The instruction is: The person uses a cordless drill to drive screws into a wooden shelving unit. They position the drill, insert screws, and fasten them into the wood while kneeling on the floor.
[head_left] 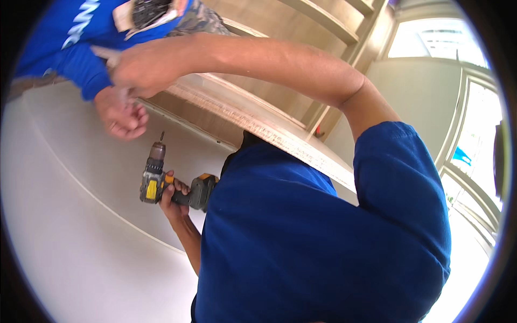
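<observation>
My left hand is wrapped round the handle of a black and yellow cordless drill at the left of my body. A slim bit sticks up from the drill's chuck. My right arm reaches across to the upper left, where my right hand overlaps another person's wrist, its index finger stretched out to the left. Its other fingers are partly hidden. The other person's hand, coming from a blue sleeve, hangs just below mine with its fingers curled.
A wooden board with a rough edge runs diagonally past my body. Behind it stand wooden shelves. On the left is a pale curved surface. Bright windows stand at the right. The other person wears patterned trousers.
</observation>
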Action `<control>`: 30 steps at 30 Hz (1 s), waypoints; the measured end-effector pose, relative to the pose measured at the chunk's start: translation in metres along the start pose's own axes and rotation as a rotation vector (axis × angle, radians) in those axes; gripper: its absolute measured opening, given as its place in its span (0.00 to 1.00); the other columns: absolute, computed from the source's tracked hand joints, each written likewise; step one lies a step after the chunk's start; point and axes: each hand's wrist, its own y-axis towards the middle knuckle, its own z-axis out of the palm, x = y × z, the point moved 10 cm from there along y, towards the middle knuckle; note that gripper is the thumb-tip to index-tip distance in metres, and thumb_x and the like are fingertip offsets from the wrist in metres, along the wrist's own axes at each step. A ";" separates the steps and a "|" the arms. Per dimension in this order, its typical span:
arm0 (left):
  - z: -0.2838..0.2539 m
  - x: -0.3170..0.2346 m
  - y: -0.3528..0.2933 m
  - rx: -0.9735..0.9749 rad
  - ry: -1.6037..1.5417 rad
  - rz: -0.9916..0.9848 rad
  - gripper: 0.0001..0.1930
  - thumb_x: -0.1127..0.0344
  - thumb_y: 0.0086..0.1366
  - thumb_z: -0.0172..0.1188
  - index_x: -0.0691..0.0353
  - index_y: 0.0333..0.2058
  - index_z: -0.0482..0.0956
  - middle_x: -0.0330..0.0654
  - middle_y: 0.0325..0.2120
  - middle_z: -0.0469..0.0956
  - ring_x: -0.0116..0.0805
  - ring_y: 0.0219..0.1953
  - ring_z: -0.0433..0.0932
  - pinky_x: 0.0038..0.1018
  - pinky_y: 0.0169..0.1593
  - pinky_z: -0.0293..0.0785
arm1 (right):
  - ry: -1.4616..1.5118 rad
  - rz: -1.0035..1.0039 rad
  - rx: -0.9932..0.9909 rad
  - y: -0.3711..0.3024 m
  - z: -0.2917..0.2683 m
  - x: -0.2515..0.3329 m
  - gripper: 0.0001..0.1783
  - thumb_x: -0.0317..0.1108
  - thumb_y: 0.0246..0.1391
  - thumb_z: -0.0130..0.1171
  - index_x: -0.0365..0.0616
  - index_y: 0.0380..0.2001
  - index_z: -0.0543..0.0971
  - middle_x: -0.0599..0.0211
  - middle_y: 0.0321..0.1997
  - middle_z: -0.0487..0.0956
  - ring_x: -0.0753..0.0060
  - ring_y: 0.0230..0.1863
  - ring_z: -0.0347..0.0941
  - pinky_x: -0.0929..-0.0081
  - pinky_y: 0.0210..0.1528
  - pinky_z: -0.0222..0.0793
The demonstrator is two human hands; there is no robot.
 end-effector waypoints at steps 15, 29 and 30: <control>0.047 -0.021 0.002 0.110 0.181 -0.096 0.30 0.63 0.59 0.66 0.72 0.59 0.72 0.42 0.25 0.74 0.35 0.25 0.77 0.33 0.35 0.79 | 0.451 0.275 -0.299 -0.095 -0.033 -0.038 0.14 0.38 0.60 0.62 0.42 0.42 0.87 0.59 0.34 0.86 0.61 0.39 0.83 0.60 0.43 0.75; 0.060 -0.024 0.012 0.223 -0.002 0.071 0.31 0.65 0.53 0.69 0.73 0.55 0.76 0.45 0.24 0.76 0.38 0.24 0.77 0.34 0.34 0.76 | 1.020 0.812 -0.417 -0.156 0.043 -0.083 0.16 0.38 0.61 0.72 0.34 0.41 0.86 0.60 0.44 0.85 0.71 0.38 0.83 0.73 0.47 0.81; 0.061 -0.025 0.012 0.216 0.001 0.071 0.31 0.66 0.53 0.69 0.74 0.55 0.76 0.45 0.24 0.77 0.38 0.24 0.78 0.34 0.34 0.76 | 0.922 0.859 -0.403 -0.154 0.045 -0.089 0.13 0.38 0.59 0.73 0.37 0.37 0.88 0.63 0.42 0.85 0.70 0.38 0.80 0.71 0.47 0.77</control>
